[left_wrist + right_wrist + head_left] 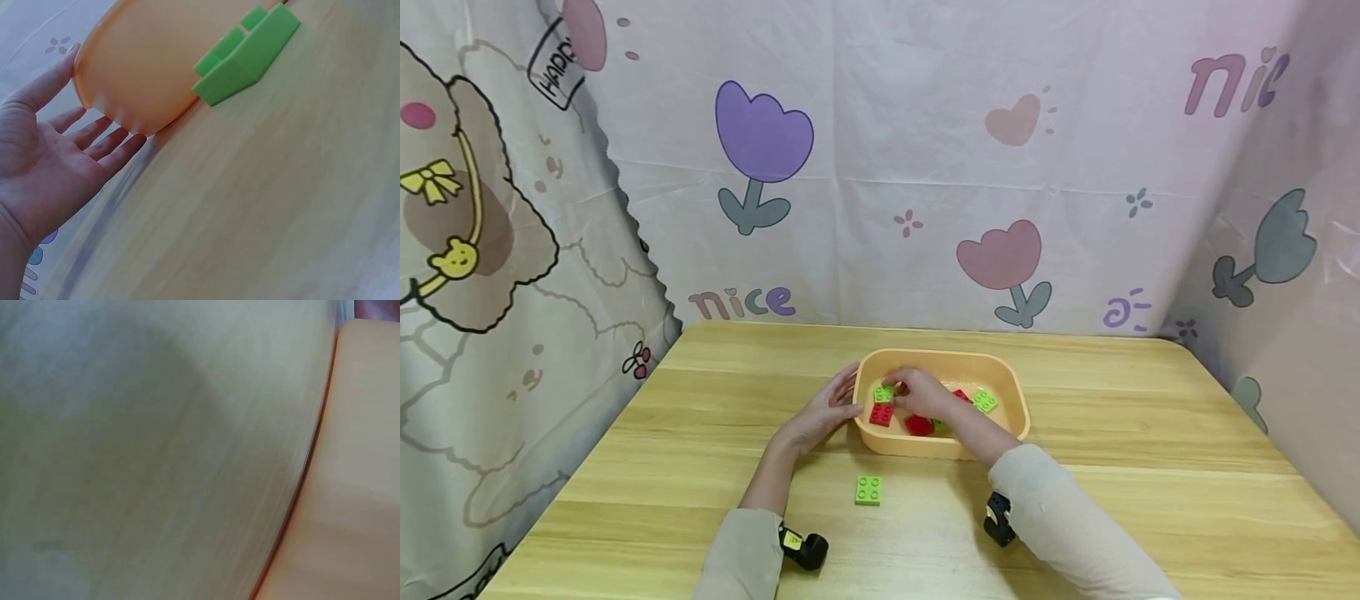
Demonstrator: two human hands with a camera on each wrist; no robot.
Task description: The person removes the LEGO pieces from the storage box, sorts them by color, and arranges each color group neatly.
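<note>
An orange plastic bin (pixel 917 448) holds several red and green toy building blocks. My left hand (pixel 823 417) touches the bin's left end; in the left wrist view its fingers (pixel 94 131) lie fairly straight against the outer wall. Reaching inside, my right hand (pixel 925 393) pinches a green block (pixel 883 394) near the left end, beside a red block (pixel 882 414). Another red block (pixel 919 426) lies below that hand, and a green block (pixel 984 401) sits toward the right. On the table in front of the bin is a single green block (pixel 868 491).
The light wooden table (pixel 1112 400) extends around the bin on all sides. Printed cloth (pixel 887 167) hangs behind it and at both sides. The right wrist view shows mostly tabletop and the bin's outer wall (pixel 356 456).
</note>
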